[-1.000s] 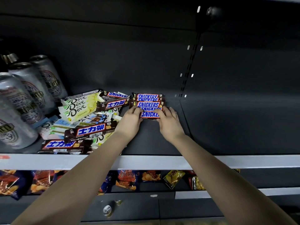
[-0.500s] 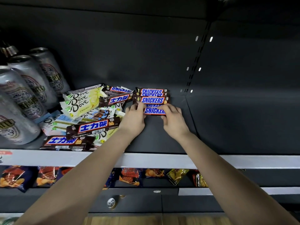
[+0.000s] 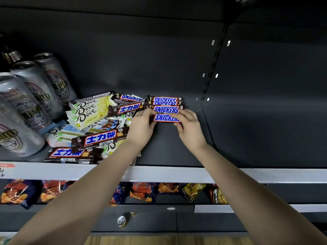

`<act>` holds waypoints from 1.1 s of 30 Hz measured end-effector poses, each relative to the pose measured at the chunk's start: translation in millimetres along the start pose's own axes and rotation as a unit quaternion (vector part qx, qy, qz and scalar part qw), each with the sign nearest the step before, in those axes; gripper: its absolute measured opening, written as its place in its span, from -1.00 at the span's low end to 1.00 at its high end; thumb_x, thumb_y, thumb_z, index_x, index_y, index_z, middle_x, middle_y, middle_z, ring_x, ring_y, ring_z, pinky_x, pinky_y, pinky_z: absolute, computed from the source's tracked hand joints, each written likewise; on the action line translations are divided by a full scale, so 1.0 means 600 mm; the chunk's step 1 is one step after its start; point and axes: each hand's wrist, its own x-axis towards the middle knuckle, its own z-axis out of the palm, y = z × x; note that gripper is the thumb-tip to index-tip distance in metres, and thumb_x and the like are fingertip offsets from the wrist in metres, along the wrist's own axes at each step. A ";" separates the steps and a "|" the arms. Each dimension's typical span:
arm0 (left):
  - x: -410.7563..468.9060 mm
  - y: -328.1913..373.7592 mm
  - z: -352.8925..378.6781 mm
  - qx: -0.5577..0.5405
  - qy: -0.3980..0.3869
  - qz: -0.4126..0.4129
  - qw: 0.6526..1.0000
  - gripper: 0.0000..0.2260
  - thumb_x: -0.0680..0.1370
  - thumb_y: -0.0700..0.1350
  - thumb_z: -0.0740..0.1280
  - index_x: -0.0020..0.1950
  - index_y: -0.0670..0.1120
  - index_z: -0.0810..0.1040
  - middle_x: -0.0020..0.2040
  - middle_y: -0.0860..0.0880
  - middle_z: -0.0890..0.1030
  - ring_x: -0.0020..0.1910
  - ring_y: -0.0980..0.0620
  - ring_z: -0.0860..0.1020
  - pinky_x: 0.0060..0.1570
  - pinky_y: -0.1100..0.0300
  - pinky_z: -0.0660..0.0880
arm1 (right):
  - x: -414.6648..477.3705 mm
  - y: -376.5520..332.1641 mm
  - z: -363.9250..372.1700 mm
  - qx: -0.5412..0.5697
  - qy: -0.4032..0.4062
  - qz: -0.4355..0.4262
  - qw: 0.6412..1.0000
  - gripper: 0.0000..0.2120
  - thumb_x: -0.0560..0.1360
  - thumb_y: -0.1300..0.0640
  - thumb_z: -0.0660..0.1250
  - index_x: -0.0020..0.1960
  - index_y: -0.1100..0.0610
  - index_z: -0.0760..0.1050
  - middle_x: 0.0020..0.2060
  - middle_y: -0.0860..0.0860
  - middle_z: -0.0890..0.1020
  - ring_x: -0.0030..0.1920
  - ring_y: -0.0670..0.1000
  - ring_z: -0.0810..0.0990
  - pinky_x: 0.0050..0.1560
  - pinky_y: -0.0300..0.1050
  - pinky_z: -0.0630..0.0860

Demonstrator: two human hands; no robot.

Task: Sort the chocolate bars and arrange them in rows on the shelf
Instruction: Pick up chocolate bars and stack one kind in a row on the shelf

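While your left hand (image 3: 141, 123) and right hand (image 3: 190, 125) pinch the front Snickers bar (image 3: 165, 118) by its ends, square it against the row (image 3: 166, 104), then fetch another from the pile (image 3: 99, 128).

Silver cans (image 3: 35, 92) stand at the left, snack bags (image 3: 141, 192) lie lower down, above a wood floor (image 3: 132, 240).

The nearest Snickers bar (image 3: 165, 118) has both ends covered, one by the left grip (image 3: 141, 124), one by the right grip (image 3: 190, 128). The cans (image 3: 31, 96) are blurred, and the closest is cut by the left edge. Pale wrappers (image 3: 70, 133) lie half buried, their print unreadable. The front rail (image 3: 177, 174) hides the tops of the snack bags (image 3: 141, 191).
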 end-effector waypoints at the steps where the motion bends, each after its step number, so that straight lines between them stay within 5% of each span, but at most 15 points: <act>1: 0.003 0.001 -0.002 -0.004 0.009 -0.001 1.000 -0.76 0.49 -0.25 0.35 0.15 -0.18 0.50 0.09 -0.16 0.57 0.11 -0.11 0.49 -0.03 0.27 0.30 | 0.007 -0.003 -0.001 0.002 0.006 -0.006 1.000 -0.62 0.39 0.43 0.37 0.16 0.15 0.58 0.14 0.17 0.57 0.24 0.22 0.44 0.23 -0.11 0.33; 5: 0.022 0.006 -0.005 -0.007 0.014 -0.025 1.000 -0.78 0.51 -0.26 0.34 0.15 -0.18 0.48 0.05 -0.15 0.57 0.07 -0.10 0.49 -0.09 0.27 0.27 | 0.039 -0.004 -0.001 -0.001 -0.030 0.016 0.999 -0.61 0.44 0.42 0.31 0.20 0.13 0.55 0.20 0.15 0.53 0.32 0.15 0.35 0.29 -0.23 0.19; 8: 0.026 0.002 0.004 0.009 -0.021 -0.020 1.000 -0.78 0.51 -0.27 0.33 0.15 -0.18 0.49 0.12 -0.16 0.55 0.15 -0.12 0.47 0.05 0.19 0.33 | 0.033 0.007 0.005 -0.014 -0.052 0.035 0.998 -0.62 0.47 0.39 0.29 0.23 0.12 0.53 0.23 0.13 0.51 0.34 0.11 0.33 0.29 -0.31 0.15; 13: 0.023 -0.009 0.017 0.056 -0.058 -0.004 0.997 -0.70 0.52 -0.24 0.32 0.25 -0.18 0.49 0.34 -0.14 0.39 0.31 -0.13 0.37 0.32 0.13 0.27 | 0.017 0.014 0.016 -0.055 -0.047 0.023 0.997 -0.64 0.47 0.39 0.29 0.23 0.17 0.52 0.26 0.16 0.49 0.32 0.19 0.35 0.29 0.01 0.39; 19: 0.016 -0.007 0.023 0.154 -0.074 0.019 0.985 -0.65 0.57 -0.19 0.22 0.36 -0.15 0.35 0.48 -0.09 0.18 0.41 -0.18 0.16 0.33 0.01 0.26 | 0.019 0.021 0.019 -0.094 -0.062 0.016 0.994 -0.65 0.45 0.36 0.33 0.21 0.19 0.53 0.32 0.17 0.42 0.35 0.20 0.32 0.34 0.11 0.35; 27: 0.016 -0.005 0.024 0.128 -0.059 0.013 0.990 -0.53 0.47 -0.36 0.21 0.38 -0.19 0.27 0.44 -0.12 0.22 0.39 -0.16 0.19 0.36 0.04 0.26 | 0.019 0.022 0.018 -0.078 -0.066 0.031 0.994 -0.59 0.46 0.20 0.38 0.29 0.07 0.47 0.28 0.12 0.45 0.31 0.16 0.36 0.28 0.14 0.39; 33: 0.019 -0.010 0.025 0.120 -0.032 -0.001 0.992 -0.62 0.47 -0.26 0.25 0.30 -0.18 0.35 0.34 -0.15 0.31 0.30 -0.16 0.27 0.30 0.03 0.29 | 0.020 0.022 0.017 -0.092 -0.072 0.055 0.992 -0.61 0.47 0.13 0.35 0.29 0.10 0.45 0.32 0.06 0.41 0.35 0.11 0.31 0.33 0.08 0.30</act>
